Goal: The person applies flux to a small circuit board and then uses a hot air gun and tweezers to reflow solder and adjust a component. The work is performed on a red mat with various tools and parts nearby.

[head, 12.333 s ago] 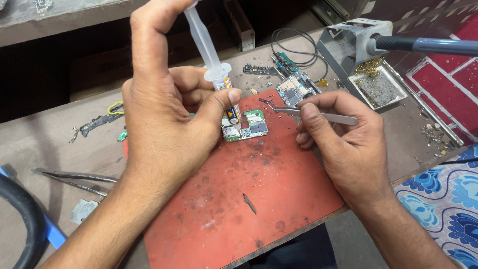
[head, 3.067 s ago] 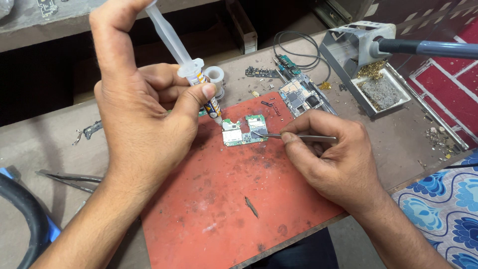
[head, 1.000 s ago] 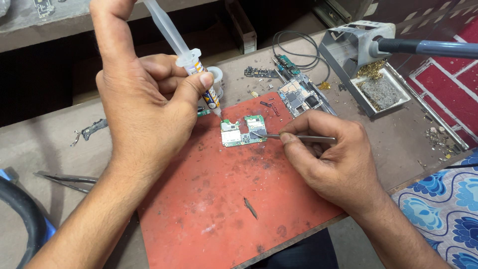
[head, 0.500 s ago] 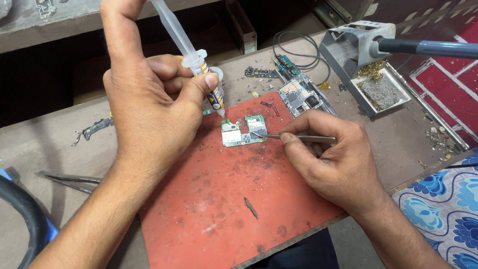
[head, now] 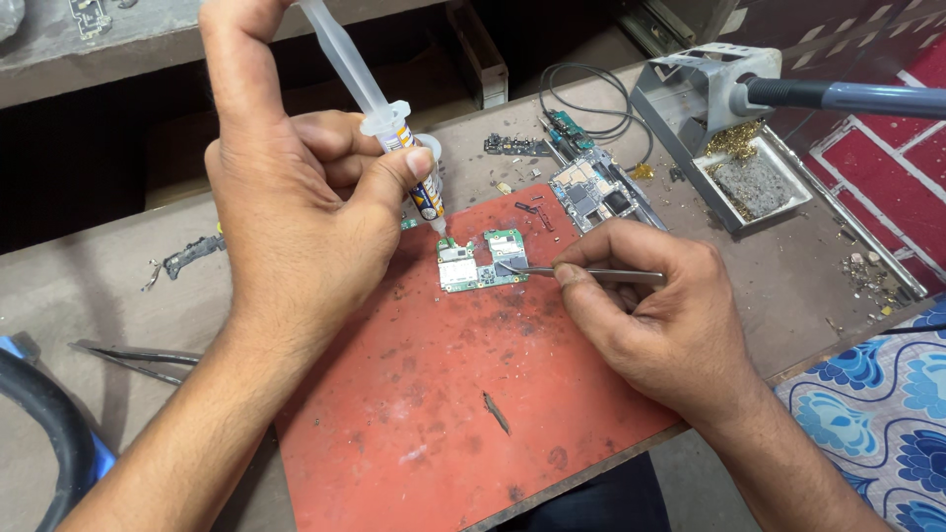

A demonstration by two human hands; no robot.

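My left hand [head: 296, 207] grips a clear syringe [head: 379, 113], thumb raised over its plunger, with the needle tip touching the top left corner of a small green circuit board [head: 481, 262]. The board lies on a red work mat [head: 463, 404]. My right hand [head: 660, 315] holds metal tweezers [head: 581, 272] whose tips press on the board's right half.
A second circuit board [head: 591, 189] and small loose parts lie behind the mat. A soldering iron stand [head: 729, 128] with a cleaning tray sits at the back right, a black cable [head: 581, 94] beside it. Spare tweezers [head: 133, 357] lie at the left. Patterned blue cloth [head: 877, 414] lies at the right.
My left hand has shifted right and lowered the syringe tip from above the mat's edge onto the board's corner. My right hand and the tweezers stay in place.
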